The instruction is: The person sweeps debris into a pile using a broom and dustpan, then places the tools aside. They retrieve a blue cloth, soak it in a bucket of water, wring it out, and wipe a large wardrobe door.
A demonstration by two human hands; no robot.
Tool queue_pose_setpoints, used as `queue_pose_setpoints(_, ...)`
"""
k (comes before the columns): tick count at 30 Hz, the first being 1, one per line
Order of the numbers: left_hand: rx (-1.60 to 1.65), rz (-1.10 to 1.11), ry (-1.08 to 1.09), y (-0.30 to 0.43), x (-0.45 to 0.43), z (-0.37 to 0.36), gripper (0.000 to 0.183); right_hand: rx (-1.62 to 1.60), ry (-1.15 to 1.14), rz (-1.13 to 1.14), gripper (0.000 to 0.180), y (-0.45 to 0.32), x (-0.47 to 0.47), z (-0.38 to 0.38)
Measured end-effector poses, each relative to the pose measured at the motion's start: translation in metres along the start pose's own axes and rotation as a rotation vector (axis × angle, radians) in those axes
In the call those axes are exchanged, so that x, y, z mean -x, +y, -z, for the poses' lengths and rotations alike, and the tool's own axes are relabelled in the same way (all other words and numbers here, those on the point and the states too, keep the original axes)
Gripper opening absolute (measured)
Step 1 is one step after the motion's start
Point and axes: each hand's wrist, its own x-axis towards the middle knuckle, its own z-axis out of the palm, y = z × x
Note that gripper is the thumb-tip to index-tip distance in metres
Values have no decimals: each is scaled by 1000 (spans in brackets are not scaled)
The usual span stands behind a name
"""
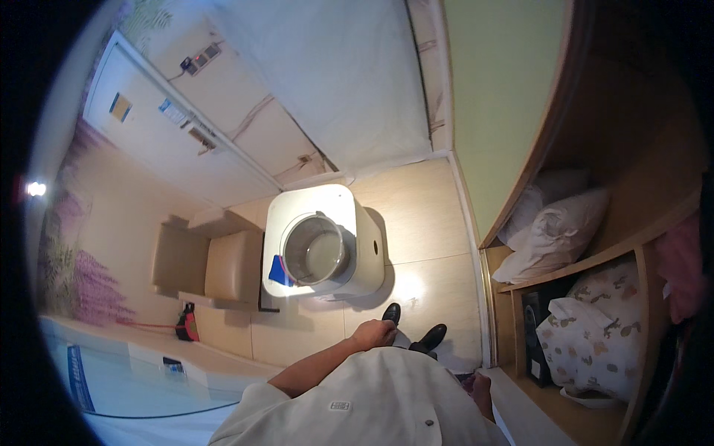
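My left hand (pixel 376 334) hangs in front of my waist above a black shoe (pixel 391 313), its fingers curled; whatever may be inside them is hidden. Low at my right side, my right hand (pixel 478 386) is in shadow beside the wooden shelving, with something dark near its fingers. Ahead of me, a round grey open container (pixel 301 251), seemingly metal, rests on a white rounded stand (pixel 365 245). A blue cloth or flap with a reddish edge (pixel 278 271) lies against the container's left side. Neither hand touches the container.
A beige armchair (pixel 228 265) stands left of the stand. Beyond is a white door (pixel 162 117) beside a wall socket strip (pixel 201 58). A glass-topped ledge (pixel 139 379) runs at lower left. At right, wooden shelving (pixel 580 270) holds bagged bundles (pixel 558 228) and patterned fabric (pixel 591 334).
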Motion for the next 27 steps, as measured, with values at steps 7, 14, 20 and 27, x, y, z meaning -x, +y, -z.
queue_pose_setpoints(7,62,39,66,-30,32,-3,27,132,-51,86,21,-24,0,-19)
queue_pose_setpoints(14,196,113,106,-94,97,8,28,218,-65,161,20,-4,23,-76)
queue_pose_setpoints(20,325,207,222,-180,168,-4,28,1176,-299,723,17,70,33,-120)
queue_pose_setpoints(27,447,366,391,-270,263,-16,25,1724,-205,814,20,141,0,-172)
